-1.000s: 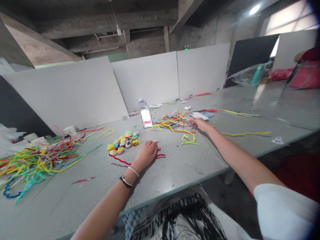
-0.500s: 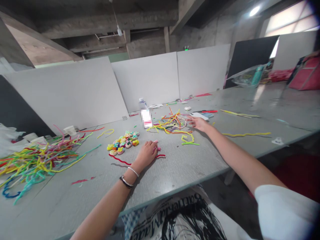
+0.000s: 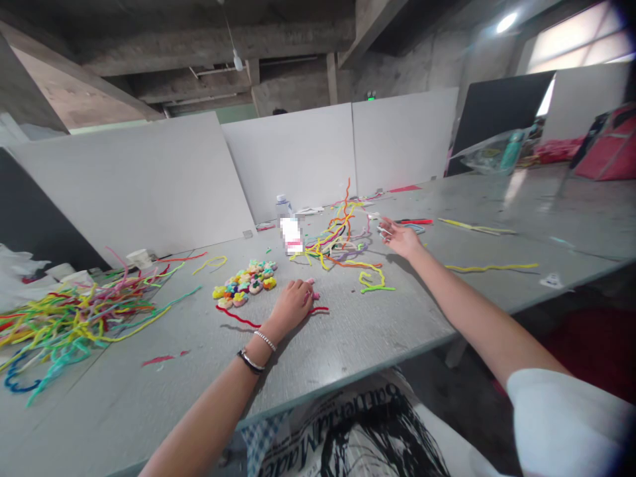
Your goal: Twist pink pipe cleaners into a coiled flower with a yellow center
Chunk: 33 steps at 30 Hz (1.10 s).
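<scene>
My left hand rests on the table with its fingers curled round a small pink pipe-cleaner piece, most of it hidden. A red pipe cleaner passes beneath that hand. Left of it sits a cluster of small coloured pipe-cleaner flowers. At the far side, my right hand is raised a little, pinching what looks like a white pipe cleaner. That strand leads into a loose tangle of pipe cleaners, where an orange one sticks up.
A large heap of pipe cleaners covers the left of the table. A bottle stands at the back, before white panels. Yellow-handled scissors or tweezers and a yellow pipe cleaner lie to the right.
My right hand has lifted slightly and shifted right, drawing the white strand with it. Strands in the tangle have risen and spread, an orange one now upright. My left hand stays put.
</scene>
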Each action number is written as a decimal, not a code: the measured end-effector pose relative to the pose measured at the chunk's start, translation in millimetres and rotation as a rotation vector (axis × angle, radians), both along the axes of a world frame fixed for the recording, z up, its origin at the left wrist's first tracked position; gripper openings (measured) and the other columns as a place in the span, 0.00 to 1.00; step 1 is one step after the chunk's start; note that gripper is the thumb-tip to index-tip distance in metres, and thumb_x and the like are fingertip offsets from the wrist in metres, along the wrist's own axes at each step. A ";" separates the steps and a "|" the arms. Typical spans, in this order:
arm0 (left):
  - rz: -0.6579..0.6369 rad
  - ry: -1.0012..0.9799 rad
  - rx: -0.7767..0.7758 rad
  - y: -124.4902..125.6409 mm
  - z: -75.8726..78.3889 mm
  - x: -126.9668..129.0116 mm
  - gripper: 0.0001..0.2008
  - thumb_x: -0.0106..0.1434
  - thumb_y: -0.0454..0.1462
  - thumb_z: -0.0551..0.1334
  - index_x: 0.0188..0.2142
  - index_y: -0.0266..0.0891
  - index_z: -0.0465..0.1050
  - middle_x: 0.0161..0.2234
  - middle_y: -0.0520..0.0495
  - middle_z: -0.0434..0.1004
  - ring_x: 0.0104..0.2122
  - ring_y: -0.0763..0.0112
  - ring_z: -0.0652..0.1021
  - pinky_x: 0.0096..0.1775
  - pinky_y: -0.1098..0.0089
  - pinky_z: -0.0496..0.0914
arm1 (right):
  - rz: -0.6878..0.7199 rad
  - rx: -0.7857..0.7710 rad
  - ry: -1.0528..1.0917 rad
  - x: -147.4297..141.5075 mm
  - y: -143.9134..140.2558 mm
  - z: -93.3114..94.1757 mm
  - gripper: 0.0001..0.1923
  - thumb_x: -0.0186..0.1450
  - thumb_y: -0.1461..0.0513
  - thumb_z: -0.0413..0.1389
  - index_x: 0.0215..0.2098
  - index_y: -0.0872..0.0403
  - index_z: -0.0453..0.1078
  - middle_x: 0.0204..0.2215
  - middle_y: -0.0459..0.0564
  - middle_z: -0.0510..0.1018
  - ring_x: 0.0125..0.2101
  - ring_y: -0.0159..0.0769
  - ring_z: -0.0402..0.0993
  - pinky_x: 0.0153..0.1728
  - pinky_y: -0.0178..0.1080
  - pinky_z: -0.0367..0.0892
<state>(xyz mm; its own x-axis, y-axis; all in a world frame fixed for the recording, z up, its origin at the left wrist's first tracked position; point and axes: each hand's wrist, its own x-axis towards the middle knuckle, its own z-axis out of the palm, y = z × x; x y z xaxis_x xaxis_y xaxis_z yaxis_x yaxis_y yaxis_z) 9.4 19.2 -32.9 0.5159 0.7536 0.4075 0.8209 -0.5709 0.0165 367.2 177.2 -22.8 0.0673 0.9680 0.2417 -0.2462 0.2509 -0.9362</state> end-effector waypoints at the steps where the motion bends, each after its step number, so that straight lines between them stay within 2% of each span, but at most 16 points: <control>1: 0.002 0.000 0.000 0.1 0.0 0.1 0.09 0.64 0.35 0.51 0.39 0.38 0.68 0.39 0.43 0.70 0.39 0.64 0.69 0.43 0.62 0.65 | -0.004 0.019 0.012 1.6 -0.9 1.1 0.18 0.62 0.60 0.45 0.49 0.50 0.67 0.42 0.51 0.77 0.33 0.36 0.73 0.29 0.38 0.67; 5: 0.003 0.000 -0.001 0.5 -0.4 0.1 0.09 0.64 0.35 0.51 0.39 0.38 0.68 0.39 0.43 0.70 0.39 0.64 0.69 0.43 0.62 0.65 | -0.059 0.082 0.006 6.1 -7.6 6.8 0.19 0.63 0.59 0.43 0.49 0.48 0.66 0.43 0.51 0.76 0.35 0.37 0.73 0.31 0.39 0.67; 12: -0.003 0.006 0.004 0.6 -0.1 0.0 0.09 0.63 0.34 0.51 0.40 0.37 0.68 0.39 0.43 0.70 0.39 0.64 0.69 0.43 0.62 0.65 | -0.087 0.156 0.131 10.8 -10.2 16.9 0.19 0.63 0.59 0.42 0.48 0.49 0.68 0.34 0.51 0.78 0.32 0.38 0.72 0.29 0.39 0.66; 14: -0.001 0.009 0.004 0.4 0.3 0.1 0.09 0.63 0.34 0.51 0.40 0.37 0.68 0.39 0.43 0.70 0.39 0.64 0.69 0.43 0.62 0.65 | -0.135 0.098 0.101 9.6 -7.3 18.6 0.18 0.62 0.60 0.42 0.45 0.51 0.69 0.33 0.51 0.78 0.31 0.36 0.72 0.28 0.37 0.65; 17: -0.004 0.007 -0.001 0.1 0.7 0.1 0.09 0.64 0.35 0.51 0.39 0.38 0.68 0.39 0.43 0.70 0.39 0.64 0.69 0.43 0.62 0.65 | -0.281 -0.068 -0.089 2.4 -3.2 16.7 0.15 0.61 0.60 0.44 0.38 0.55 0.71 0.28 0.52 0.78 0.25 0.33 0.71 0.23 0.33 0.62; 20: -0.011 -0.005 -0.005 0.2 0.5 -0.1 0.09 0.64 0.35 0.51 0.39 0.38 0.68 0.39 0.43 0.70 0.39 0.65 0.69 0.44 0.62 0.65 | -0.363 -0.105 -0.182 -9.1 -1.8 10.1 0.10 0.58 0.62 0.49 0.31 0.56 0.71 0.24 0.50 0.77 0.21 0.30 0.67 0.22 0.32 0.60; 23: -0.015 -0.008 -0.001 0.2 0.2 -0.2 0.09 0.64 0.35 0.51 0.39 0.38 0.68 0.40 0.43 0.70 0.39 0.64 0.69 0.44 0.61 0.65 | -0.401 -0.053 -0.229 -18.2 -2.0 6.4 0.05 0.55 0.62 0.54 0.29 0.55 0.70 0.25 0.47 0.76 0.23 0.29 0.68 0.25 0.32 0.62; 26: -0.010 -0.003 0.000 0.0 0.4 0.1 0.09 0.64 0.35 0.51 0.39 0.38 0.68 0.40 0.43 0.70 0.39 0.64 0.69 0.44 0.61 0.65 | -0.489 0.048 -0.268 -20.0 -2.7 10.7 0.07 0.55 0.61 0.56 0.34 0.53 0.70 0.28 0.46 0.76 0.29 0.31 0.71 0.29 0.31 0.64; 30: -0.002 0.019 0.001 0.1 0.8 0.7 0.09 0.64 0.35 0.51 0.40 0.37 0.68 0.39 0.42 0.70 0.39 0.64 0.69 0.44 0.62 0.65 | -0.681 0.188 -0.318 -14.7 -6.6 20.4 0.10 0.62 0.60 0.49 0.40 0.53 0.68 0.33 0.50 0.77 0.35 0.35 0.73 0.35 0.34 0.66; 33: -0.004 0.026 0.001 0.7 0.5 0.5 0.09 0.64 0.35 0.51 0.41 0.37 0.68 0.39 0.43 0.70 0.39 0.64 0.69 0.43 0.62 0.65 | -0.810 0.298 -0.453 -11.0 -11.0 21.5 0.12 0.64 0.61 0.45 0.41 0.53 0.67 0.40 0.52 0.76 0.43 0.38 0.71 0.43 0.38 0.64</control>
